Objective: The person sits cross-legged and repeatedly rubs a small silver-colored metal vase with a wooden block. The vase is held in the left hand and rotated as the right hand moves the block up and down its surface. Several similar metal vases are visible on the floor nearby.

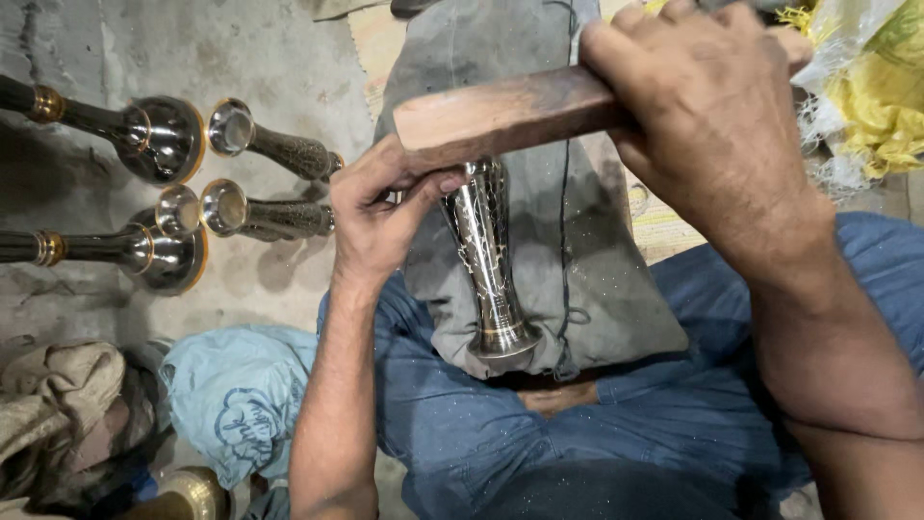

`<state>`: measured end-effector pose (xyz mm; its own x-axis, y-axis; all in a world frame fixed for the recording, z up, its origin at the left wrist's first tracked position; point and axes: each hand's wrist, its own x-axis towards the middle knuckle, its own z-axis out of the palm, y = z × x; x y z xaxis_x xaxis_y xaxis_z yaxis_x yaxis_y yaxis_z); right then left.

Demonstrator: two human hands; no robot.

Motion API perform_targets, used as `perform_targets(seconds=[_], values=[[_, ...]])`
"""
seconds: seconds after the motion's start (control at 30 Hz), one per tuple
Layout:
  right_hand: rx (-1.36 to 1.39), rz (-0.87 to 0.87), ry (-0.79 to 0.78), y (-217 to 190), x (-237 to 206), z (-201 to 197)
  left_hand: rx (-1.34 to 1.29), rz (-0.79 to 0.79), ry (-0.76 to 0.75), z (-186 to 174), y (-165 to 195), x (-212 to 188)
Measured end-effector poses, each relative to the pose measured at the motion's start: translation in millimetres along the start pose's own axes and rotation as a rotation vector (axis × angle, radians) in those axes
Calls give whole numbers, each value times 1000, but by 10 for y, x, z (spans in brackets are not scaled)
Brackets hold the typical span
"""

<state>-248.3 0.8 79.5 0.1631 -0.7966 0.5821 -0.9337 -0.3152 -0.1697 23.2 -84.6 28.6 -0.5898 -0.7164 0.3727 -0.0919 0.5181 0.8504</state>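
Fingers pinch vase top | engraved metal vase shiny, flared | right hand grips wooden mallet

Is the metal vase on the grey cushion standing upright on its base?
No, the metal vase lies on its side on the grey cushion, steadied by the left hand while the right hand grips a wooden mallet.

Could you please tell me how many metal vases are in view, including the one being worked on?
5: one vase on the lap, four vases on the floor at left. More may be hidden.
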Motion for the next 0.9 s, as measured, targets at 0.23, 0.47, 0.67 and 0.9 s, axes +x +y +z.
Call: perform_targets(seconds=[0.23, 0.47, 0.67, 0.9], values=[[-125, -32, -13, -42, 13, 42, -50, 19, 14, 10, -51, -13], [108, 4, -1, -1, -15, 102, -72, 18, 8, 6, -99, -40], [382, 288, -71, -86, 29, 46, -114, 15, 14, 12, -122, -44], [81, 111, -53, -148, 31, -7, 0, 46, 23, -1, -170, -61]])
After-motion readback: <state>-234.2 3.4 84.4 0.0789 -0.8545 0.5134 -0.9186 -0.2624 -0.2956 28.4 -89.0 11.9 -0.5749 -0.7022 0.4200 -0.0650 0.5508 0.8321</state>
